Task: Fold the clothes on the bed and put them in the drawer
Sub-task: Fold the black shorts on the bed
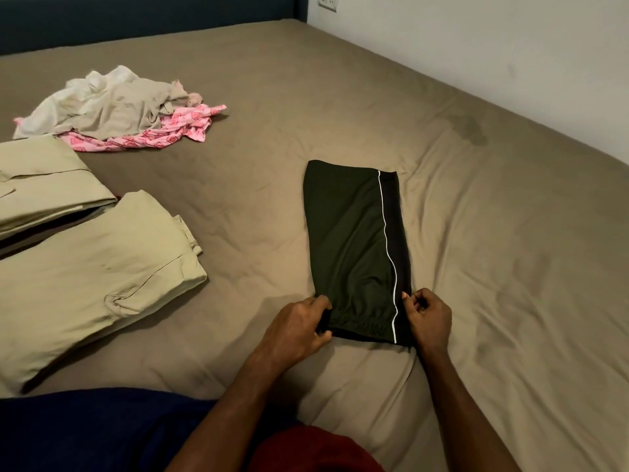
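Lying folded at far left, two khaki garments [92,267], unfolded pile [115,110] behind; pinching near waistband corners of dark green shorts [354,247] spread flat mid-bed [510,267], left hand [299,327] and right hand [427,318], fingers curled on fabric

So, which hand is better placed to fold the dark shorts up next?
Neither clearly. The left hand and right hand each pinch a near corner of the dark shorts, so both could lift together.
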`<state>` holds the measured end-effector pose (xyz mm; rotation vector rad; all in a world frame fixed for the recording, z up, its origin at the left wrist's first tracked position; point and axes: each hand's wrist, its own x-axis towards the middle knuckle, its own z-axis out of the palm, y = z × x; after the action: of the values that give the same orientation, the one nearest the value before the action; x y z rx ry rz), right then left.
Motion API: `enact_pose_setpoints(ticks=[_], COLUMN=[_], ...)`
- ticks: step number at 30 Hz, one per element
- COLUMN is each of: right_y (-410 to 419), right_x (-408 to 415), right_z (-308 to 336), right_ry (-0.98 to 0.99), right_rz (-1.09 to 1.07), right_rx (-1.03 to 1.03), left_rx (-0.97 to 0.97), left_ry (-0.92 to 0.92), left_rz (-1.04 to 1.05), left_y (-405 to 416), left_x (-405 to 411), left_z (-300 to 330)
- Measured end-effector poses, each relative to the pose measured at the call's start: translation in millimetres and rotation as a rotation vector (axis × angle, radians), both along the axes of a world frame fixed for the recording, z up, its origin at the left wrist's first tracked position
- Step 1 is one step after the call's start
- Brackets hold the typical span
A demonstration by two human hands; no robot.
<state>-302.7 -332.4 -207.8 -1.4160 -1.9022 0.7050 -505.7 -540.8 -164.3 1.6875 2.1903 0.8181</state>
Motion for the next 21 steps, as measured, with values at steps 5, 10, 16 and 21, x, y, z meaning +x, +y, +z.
enact_pose_setpoints(ticks=[5, 10, 16, 21], right_y=[1, 2, 2, 3], right_x=[1, 1, 2, 2], right_z=[-2, -2, -4, -4], right_ry=[0.009, 0.008, 0.003, 0.013], right_rz=[0.004, 0.004, 0.002, 0.009], right_rx=[-0.001, 0.006, 0.002, 0.007], left_rx=[-0.004, 0.047, 0.155, 0.033], left_ry=[0.081, 0.189, 0.226, 0.347], left_rz=[0.023, 0.001, -0.032, 0.079], left_y=[5, 5, 2, -1], left_x=[12, 18, 18, 8], left_z=[0, -2, 0, 2])
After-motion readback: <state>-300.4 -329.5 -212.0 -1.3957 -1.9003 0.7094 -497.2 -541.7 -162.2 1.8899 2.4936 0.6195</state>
